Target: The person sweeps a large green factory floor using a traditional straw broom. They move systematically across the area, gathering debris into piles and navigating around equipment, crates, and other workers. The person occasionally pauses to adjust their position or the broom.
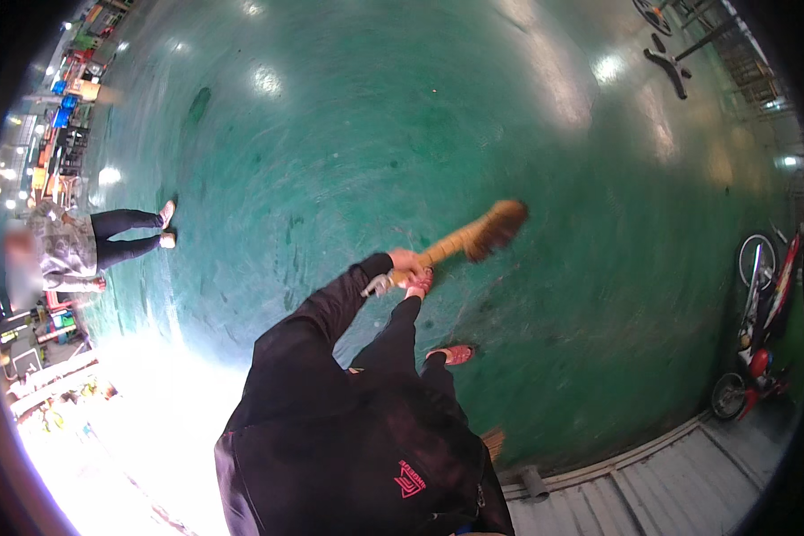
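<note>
Brush held out over the green floor in a closed left hand

The brush [463,239] slants across the person's front, its brown bristle head [502,227] blurred and pointing away to the right. The left hand [406,260] closes around its yellowish handle; the bristle head lies well beyond the fingers, which look curled, though single fingertips are too blurred to tell apart. On the hand's other side, a pale grey piece [380,284] shows at the brush's near end. The right hand is out of view, so the state of its fingers cannot be told.

Below the brush are the person's red shoes [458,355] on the green floor [313,161]. Closer to the body than the brush, straw bristles [493,443] poke out. Well to the brush's left stands a co-worker [67,239] in a patterned top; well to its right is a red motorcycle [759,364].
</note>
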`<state>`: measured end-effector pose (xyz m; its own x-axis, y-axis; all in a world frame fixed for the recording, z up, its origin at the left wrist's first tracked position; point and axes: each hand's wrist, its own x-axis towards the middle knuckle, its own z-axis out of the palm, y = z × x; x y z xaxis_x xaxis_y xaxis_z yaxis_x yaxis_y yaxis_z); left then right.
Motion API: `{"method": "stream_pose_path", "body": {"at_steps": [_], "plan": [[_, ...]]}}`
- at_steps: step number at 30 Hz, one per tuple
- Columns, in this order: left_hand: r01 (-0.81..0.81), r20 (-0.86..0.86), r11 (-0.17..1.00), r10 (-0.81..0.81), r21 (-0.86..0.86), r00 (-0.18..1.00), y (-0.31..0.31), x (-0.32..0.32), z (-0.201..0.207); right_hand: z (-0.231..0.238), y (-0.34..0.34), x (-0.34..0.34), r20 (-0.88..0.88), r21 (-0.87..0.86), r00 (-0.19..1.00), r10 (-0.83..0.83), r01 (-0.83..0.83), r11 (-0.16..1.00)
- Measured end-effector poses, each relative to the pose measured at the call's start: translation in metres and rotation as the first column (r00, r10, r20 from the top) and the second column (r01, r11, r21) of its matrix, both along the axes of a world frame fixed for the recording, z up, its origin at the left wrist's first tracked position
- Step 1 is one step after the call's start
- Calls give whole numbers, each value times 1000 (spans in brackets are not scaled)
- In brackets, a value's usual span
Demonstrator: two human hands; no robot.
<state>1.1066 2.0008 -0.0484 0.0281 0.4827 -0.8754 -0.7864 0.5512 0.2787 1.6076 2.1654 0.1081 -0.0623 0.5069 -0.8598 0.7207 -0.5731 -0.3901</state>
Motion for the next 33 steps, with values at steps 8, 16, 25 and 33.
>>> {"method": "stream_pose_path", "body": {"at_steps": [8,16,25,33], "plan": [[-243,-815,934,-79,-262,574,3,-98,9,50,22,-72,-233,108,955,183,-161,981],[-295,-447,945,326,139,833,-13,-10,100,-85,43,24,-222,357,703,676,-586,727],[251,257,899,-354,359,899,166,113,12,-33,77,-51,-264,110,925,274,-253,961],[151,309,891,-302,428,902,250,43,-57,-73,149,-58,-251,179,910,329,-291,940]]}}
